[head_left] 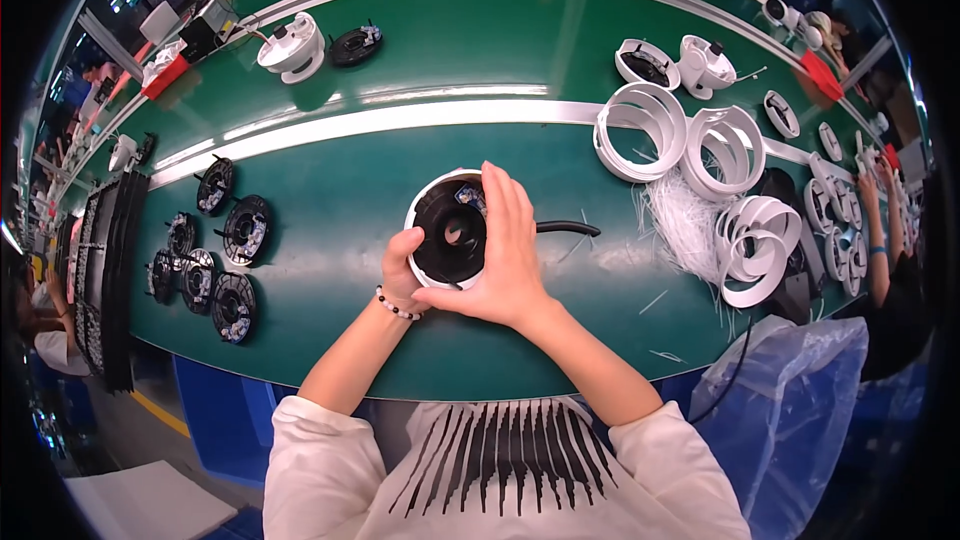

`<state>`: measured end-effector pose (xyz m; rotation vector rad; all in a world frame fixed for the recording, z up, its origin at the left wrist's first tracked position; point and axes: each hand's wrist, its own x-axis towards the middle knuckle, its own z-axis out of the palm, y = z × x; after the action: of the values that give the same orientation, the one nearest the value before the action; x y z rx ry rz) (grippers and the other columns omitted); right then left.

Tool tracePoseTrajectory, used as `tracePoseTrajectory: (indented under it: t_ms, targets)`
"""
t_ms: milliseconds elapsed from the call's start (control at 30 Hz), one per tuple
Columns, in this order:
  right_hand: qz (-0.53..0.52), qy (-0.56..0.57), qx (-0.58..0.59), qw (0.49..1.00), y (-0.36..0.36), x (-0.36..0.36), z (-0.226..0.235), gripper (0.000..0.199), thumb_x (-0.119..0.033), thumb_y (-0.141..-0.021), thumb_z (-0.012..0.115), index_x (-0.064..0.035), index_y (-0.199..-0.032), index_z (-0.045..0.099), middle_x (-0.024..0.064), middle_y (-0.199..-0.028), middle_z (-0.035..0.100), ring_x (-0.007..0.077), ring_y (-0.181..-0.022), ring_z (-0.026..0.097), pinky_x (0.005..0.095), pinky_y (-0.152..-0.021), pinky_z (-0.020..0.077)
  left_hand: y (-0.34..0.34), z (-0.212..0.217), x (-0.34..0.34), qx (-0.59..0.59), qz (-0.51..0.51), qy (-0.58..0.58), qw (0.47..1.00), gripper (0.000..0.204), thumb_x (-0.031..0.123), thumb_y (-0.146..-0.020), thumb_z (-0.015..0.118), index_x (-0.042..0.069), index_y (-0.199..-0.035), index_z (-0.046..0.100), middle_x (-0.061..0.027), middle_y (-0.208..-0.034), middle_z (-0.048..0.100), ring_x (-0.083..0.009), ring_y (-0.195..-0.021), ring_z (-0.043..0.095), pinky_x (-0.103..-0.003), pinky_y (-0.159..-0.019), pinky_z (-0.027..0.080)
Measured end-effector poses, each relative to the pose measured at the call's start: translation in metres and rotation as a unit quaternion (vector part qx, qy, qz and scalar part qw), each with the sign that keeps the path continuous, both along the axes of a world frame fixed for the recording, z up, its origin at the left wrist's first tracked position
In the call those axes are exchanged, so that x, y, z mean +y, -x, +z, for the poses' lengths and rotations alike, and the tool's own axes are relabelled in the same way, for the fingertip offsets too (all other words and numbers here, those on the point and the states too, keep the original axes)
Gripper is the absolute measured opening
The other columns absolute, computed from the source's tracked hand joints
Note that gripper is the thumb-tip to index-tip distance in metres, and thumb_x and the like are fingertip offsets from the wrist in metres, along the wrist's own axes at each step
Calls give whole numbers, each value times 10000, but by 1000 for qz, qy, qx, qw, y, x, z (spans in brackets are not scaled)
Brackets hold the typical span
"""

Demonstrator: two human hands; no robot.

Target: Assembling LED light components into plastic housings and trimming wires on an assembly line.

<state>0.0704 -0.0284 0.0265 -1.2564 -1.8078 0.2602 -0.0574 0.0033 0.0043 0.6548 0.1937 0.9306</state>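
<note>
A white round housing [428, 188] with a black disc-shaped insert [437, 228] inside its rim is held above the green table in front of me. A bit of blue circuit board shows at the insert's upper right, and its centre has a round opening. My left hand [403, 275] grips the housing from the lower left, thumb on the rim. From the right side, my right hand [508, 255] wraps round it, fingers pointing up along the edge. To the right of my right hand, a thick black cable [568, 228] sticks out over the table.
Several black discs with circuit boards [245, 230] lie at left, beside a black rack [105, 270]. On the right are white rings [640, 130], a heap of thin white strips [680, 225] and a clear plastic bag [790, 390]. White camera-like housings [295, 48] stand farther back. Other people work at both sides.
</note>
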Motion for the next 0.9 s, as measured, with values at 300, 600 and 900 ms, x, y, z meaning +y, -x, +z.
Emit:
tracePoseTrajectory:
  t_ms: [300,600,900]
  targets:
    - [-13,-25,18,999,-6,-4,1,1170,-486,-468,767,27,-1319,148,224,-1314,261,387,-1208,265,465,-955,251,-10,3,-7,16,66,12,998,630,392,-718,500,0,-1203,408,-133,-1167,489,-237,-1071,476,-349,-923,388]
    - [-111,-116,-80,984,-97,20,17,597,-377,-679,652,-47,-1142,469,126,-1229,428,341,-1174,345,521,-980,199,-35,26,47,60,154,177,970,424,317,-832,412,11,-1115,486,-126,-1065,568,-249,-993,530,-382,-910,400]
    - [-213,-55,-197,955,-175,28,-17,211,-36,-691,584,-65,-899,582,62,-859,606,244,-909,539,496,-945,282,-122,-17,218,82,213,153,961,381,313,-844,394,-1,-1021,519,-160,-1043,561,-273,-987,530,-414,-887,419]
